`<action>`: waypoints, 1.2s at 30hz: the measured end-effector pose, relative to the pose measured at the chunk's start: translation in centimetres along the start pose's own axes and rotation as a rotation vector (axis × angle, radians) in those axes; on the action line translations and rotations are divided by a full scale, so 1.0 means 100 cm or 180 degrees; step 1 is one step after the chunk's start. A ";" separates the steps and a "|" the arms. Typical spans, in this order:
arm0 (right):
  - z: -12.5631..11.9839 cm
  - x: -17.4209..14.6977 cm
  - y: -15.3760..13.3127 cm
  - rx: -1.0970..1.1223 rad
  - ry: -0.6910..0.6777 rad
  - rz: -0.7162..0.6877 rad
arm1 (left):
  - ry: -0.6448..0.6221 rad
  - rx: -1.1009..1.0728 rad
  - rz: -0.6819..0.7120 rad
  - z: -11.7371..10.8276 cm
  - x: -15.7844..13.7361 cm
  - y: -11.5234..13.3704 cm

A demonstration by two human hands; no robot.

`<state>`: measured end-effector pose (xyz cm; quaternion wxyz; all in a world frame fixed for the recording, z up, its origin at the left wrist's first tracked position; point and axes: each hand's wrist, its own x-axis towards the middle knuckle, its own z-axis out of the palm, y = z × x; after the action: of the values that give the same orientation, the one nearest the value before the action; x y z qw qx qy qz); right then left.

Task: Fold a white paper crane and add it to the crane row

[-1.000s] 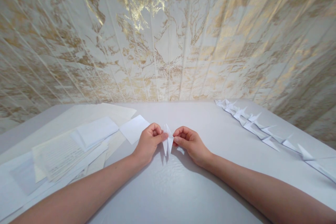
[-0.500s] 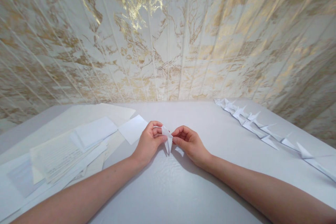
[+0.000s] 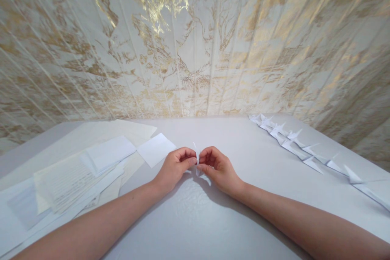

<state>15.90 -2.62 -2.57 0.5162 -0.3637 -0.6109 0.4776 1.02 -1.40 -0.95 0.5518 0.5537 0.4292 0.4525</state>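
Note:
A small piece of folded white paper (image 3: 198, 170) is held over the middle of the table, narrow and seen nearly edge-on, one thin tip pointing up. My left hand (image 3: 176, 167) pinches it from the left between thumb and fingers. From the right, my right hand (image 3: 217, 166) pinches the same paper, its fingertips close to those of the left. Fingers cover much of the folds. Just beyond my left hand lies a square white sheet (image 3: 155, 149).
Folded white paper cranes (image 3: 286, 142) stand in rows along the right side of the table (image 3: 195, 227). Overlapping white and cream sheets (image 3: 67, 183), some with writing, lie on the left. A gold-patterned curtain (image 3: 195, 48) hangs at the table's far edge.
The folded paper has been turned from showing a broad face with two points downward to nearly edge-on. My left fingers have come down and closer to my right fingers.

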 end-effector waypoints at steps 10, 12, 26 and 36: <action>0.000 -0.001 -0.001 0.0199 -0.0377 0.0020 | -0.0433 -0.0067 0.0035 -0.004 -0.002 0.001; -0.001 -0.002 -0.001 0.0255 -0.0489 0.0020 | -0.0571 -0.0132 0.0068 -0.005 -0.002 0.000; -0.006 0.001 -0.002 0.0555 -0.0726 0.0232 | -0.0670 -0.0057 0.0042 -0.007 -0.001 -0.001; -0.002 -0.002 -0.002 -0.0546 -0.0175 -0.0273 | -0.0250 0.0496 0.0352 -0.002 -0.005 0.004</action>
<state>16.11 -2.86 -2.46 0.4862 -0.3668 -0.6785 0.4107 0.71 -1.85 -0.57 0.4976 0.6351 0.4098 0.4255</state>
